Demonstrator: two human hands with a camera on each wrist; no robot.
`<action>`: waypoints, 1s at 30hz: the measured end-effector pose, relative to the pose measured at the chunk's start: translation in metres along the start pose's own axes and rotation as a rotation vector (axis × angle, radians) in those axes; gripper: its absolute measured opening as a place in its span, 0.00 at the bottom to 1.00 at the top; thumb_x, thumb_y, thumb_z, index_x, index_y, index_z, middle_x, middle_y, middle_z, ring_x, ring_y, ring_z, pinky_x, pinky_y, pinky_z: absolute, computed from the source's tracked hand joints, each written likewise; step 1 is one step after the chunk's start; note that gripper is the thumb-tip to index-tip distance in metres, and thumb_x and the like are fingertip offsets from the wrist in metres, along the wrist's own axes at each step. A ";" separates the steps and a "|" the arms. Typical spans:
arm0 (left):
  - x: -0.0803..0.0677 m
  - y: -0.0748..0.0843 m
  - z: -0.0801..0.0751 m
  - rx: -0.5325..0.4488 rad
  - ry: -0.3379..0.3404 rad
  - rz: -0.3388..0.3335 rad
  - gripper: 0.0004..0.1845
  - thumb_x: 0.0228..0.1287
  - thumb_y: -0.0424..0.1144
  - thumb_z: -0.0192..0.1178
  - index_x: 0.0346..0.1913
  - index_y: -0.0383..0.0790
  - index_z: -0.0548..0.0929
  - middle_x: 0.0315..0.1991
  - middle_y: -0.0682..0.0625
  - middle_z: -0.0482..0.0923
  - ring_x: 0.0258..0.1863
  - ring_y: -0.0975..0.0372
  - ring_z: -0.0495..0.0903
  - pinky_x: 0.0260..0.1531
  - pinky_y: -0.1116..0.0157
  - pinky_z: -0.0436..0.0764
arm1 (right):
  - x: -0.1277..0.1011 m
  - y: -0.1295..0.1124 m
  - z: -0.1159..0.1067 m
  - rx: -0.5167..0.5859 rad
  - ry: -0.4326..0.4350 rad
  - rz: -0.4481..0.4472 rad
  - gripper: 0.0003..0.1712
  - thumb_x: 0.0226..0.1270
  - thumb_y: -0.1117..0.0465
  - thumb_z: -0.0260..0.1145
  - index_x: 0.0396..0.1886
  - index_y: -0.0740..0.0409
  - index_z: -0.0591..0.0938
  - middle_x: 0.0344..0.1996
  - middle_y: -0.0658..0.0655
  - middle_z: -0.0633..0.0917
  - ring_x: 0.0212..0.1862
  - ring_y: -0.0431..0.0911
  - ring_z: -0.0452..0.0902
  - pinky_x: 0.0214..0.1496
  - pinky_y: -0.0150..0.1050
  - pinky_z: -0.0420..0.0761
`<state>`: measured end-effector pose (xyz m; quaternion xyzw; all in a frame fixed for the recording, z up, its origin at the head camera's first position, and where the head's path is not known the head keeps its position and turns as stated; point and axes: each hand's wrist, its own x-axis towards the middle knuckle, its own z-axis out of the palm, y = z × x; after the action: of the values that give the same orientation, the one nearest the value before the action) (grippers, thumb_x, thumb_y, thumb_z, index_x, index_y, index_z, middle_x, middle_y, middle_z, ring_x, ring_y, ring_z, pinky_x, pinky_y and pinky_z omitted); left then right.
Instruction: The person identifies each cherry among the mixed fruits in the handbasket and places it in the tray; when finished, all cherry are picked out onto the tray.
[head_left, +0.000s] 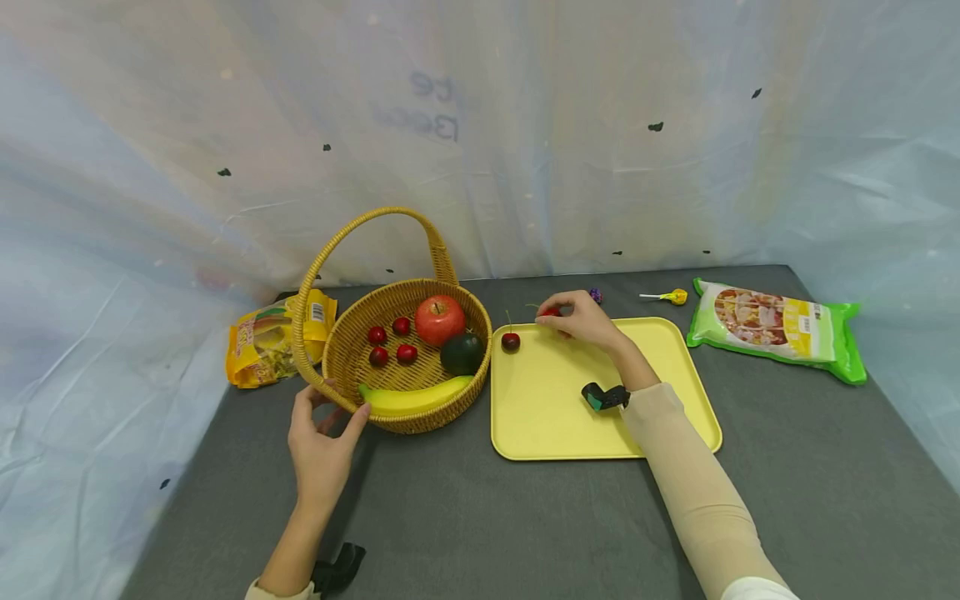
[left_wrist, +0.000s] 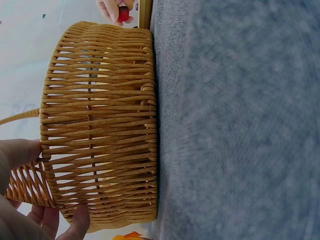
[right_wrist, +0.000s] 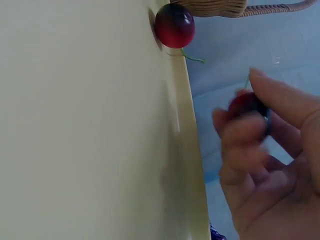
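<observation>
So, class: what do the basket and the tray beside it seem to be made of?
Basket: woven wicker or rattan, tan and matte, with visible interlaced strands. Tray: probably plastic, pale yellow, smooth with a faint sheen and moulded rounded rim.

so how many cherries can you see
6: four in the basket at; one on the tray corner; one pinched in the right hand. More may be hidden.
</observation>
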<state>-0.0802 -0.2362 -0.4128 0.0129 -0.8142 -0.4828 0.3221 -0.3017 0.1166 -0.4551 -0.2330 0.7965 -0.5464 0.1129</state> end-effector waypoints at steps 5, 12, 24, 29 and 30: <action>0.000 0.001 0.000 -0.020 -0.001 0.009 0.28 0.54 0.18 0.69 0.58 0.22 0.72 0.49 0.59 0.70 0.50 0.45 0.72 0.47 0.73 0.81 | -0.001 -0.003 0.002 0.003 -0.103 0.063 0.20 0.67 0.71 0.67 0.57 0.73 0.80 0.43 0.69 0.81 0.23 0.52 0.78 0.26 0.37 0.82; 0.000 0.000 -0.001 -0.020 -0.004 0.016 0.28 0.54 0.18 0.69 0.58 0.21 0.72 0.48 0.45 0.73 0.50 0.45 0.72 0.47 0.74 0.81 | 0.001 -0.004 0.012 -0.123 -0.121 0.068 0.19 0.61 0.67 0.74 0.51 0.68 0.82 0.40 0.64 0.83 0.20 0.50 0.79 0.24 0.40 0.83; -0.001 0.003 0.000 -0.021 -0.001 0.011 0.28 0.53 0.17 0.69 0.58 0.21 0.72 0.48 0.62 0.69 0.50 0.48 0.72 0.47 0.77 0.79 | 0.003 -0.009 0.022 -0.336 -0.116 0.021 0.21 0.56 0.61 0.79 0.47 0.65 0.84 0.35 0.57 0.85 0.28 0.45 0.78 0.32 0.38 0.81; -0.001 0.003 -0.001 -0.018 -0.001 0.016 0.28 0.53 0.17 0.69 0.58 0.21 0.72 0.49 0.62 0.70 0.50 0.47 0.72 0.47 0.76 0.80 | -0.001 -0.011 0.016 -0.351 -0.116 0.007 0.19 0.56 0.64 0.78 0.46 0.65 0.85 0.40 0.58 0.86 0.38 0.48 0.78 0.42 0.41 0.80; -0.001 0.002 -0.001 -0.017 -0.002 0.016 0.28 0.53 0.17 0.69 0.58 0.21 0.72 0.49 0.62 0.70 0.50 0.47 0.72 0.47 0.76 0.80 | -0.001 -0.012 0.015 -0.353 -0.117 0.007 0.19 0.57 0.64 0.78 0.47 0.64 0.85 0.40 0.58 0.86 0.39 0.49 0.78 0.43 0.41 0.80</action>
<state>-0.0787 -0.2352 -0.4109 0.0033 -0.8105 -0.4871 0.3253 -0.2910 0.1017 -0.4500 -0.2781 0.8727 -0.3834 0.1184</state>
